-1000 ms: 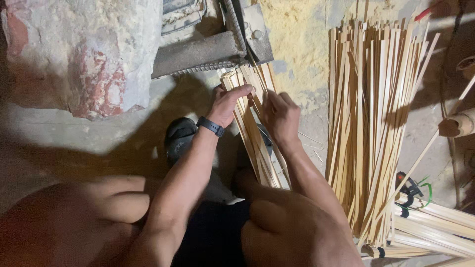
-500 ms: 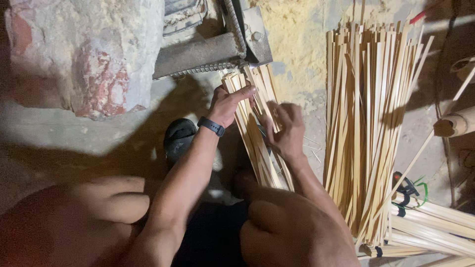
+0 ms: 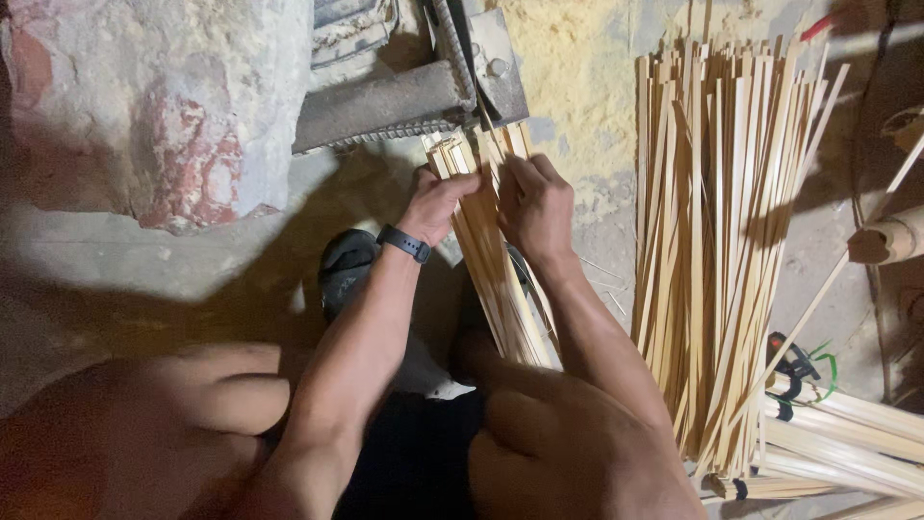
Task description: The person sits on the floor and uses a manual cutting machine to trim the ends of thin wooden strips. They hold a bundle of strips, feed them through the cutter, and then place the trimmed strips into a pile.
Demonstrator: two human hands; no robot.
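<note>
A bundle of thin pale bamboo strips [image 3: 493,270] runs from my lap up to a grey metal machine [image 3: 404,101]. My left hand [image 3: 438,202], with a dark watch on the wrist, grips the left side of the bundle near its top. On the right side my right hand [image 3: 534,207] holds the strips, fingers curled over them just below the machine's blade end. The bundle's lower part passes between my arms and knees.
A large stack of long bamboo strips [image 3: 717,250] stands at the right. More tied bundles [image 3: 847,443] lie at the lower right, and a thick bamboo piece [image 3: 890,241] beside them. A rough stone block [image 3: 144,106] sits at upper left. A black sandal [image 3: 346,265] is under my arm.
Both hands have slid up the bundle toward the machine, and the strip ends now sit closer under its metal edge.
</note>
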